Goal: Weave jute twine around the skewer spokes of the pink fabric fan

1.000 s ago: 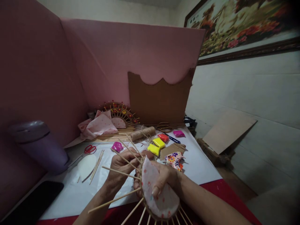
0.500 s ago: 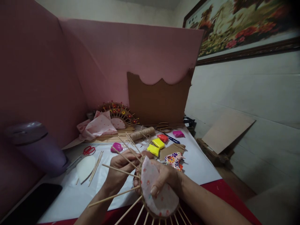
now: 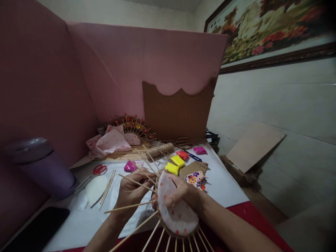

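Observation:
My right hand (image 3: pixel 185 196) grips a half-round fabric-covered panel (image 3: pixel 178 218), thumb on its pale face with small red flowers. Thin wooden sticks (image 3: pixel 141 227) fan out from the panel's curved edge, which has a brown twine-like trim. On the left, my left hand (image 3: pixel 132 189) is closed behind several of these sticks, fingertips at the trimmed edge. What its fingers pinch is hidden by the sticks and the panel.
Red-handled scissors (image 3: pixel 99 169), a white oval piece (image 3: pixel 96 190) and loose sticks (image 3: pixel 107 189) lie left. Behind are a twine roll (image 3: pixel 160 150), yellow packets (image 3: pixel 177 161) and a decorated fan-shaped piece (image 3: pixel 133 126). A purple bottle (image 3: pixel 44 168) and dark phone (image 3: pixel 39 227) sit far left.
The panel and its sticks have shifted slightly up and tilted a little. My left hand has moved slightly left; my right hand keeps its grip.

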The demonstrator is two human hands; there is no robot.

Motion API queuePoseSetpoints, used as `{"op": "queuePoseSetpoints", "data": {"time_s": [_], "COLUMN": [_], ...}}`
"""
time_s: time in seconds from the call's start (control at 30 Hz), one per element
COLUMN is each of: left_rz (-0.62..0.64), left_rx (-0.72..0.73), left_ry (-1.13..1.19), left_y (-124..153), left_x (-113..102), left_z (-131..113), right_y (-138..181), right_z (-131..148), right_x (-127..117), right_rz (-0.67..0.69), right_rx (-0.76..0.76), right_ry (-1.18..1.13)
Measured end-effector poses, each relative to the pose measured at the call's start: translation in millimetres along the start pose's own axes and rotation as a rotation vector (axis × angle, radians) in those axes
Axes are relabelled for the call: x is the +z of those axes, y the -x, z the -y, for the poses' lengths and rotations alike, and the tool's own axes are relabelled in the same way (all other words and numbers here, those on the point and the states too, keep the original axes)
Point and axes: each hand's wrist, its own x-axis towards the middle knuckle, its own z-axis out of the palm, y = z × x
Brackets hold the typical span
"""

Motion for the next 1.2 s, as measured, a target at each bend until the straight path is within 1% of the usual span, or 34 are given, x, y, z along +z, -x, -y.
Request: {"op": "queuePoseSetpoints", "data": {"time_s": [0.1,0.2,0.33,0.53,0.6,0.73,0.83,0.9,1.07,1.2], "left_rz": [-0.045,-0.054,-0.048,-0.025,0.018,0.153,0.274,0.309,0.336,0.356], "left_rx": [-0.029,-0.055,-0.081,-0.231,-0.299,-0.476,-0.619,-0.666,-0.666,-0.579], "left_ry": [-0.014,-0.019,-0.034,0.007,0.034,0.122,0.2,0.205,0.103,-0.097], "left_y": [-2,-5,-6,-5,-9,-24,-37,-46,-65,-77], "left_x": [-3,-4,-3,-6,-11,-30,-45,-55,-72,-77], "left_z": [1,-1,-3,2,3,2,-3,-8,-26,-40], "right_y": [-3,-6,-9,-10,-11,-11,-12,-12,-13,-14], "right_z": [1,0,-2,0,-1,-3,-4,-5,-7,-8], "right_x": [2,1,-2,1,0,-3,-5,-5,-6,-5], "right_rz": [-0.034,-0.06,-0.077,-0.106,-0.101,-0.086,-0.077,-0.079,-0.084,-0.081], "right_rx": [-0.116,-0.191,-0.226,-0.252,-0.254,-0.244,-0.24,-0.23,-0.235,-0.228], "right_ry": [-0.008,0.035,0.049,0.055,0.054,0.062,0.058,0.053,0.075,0.089]}}
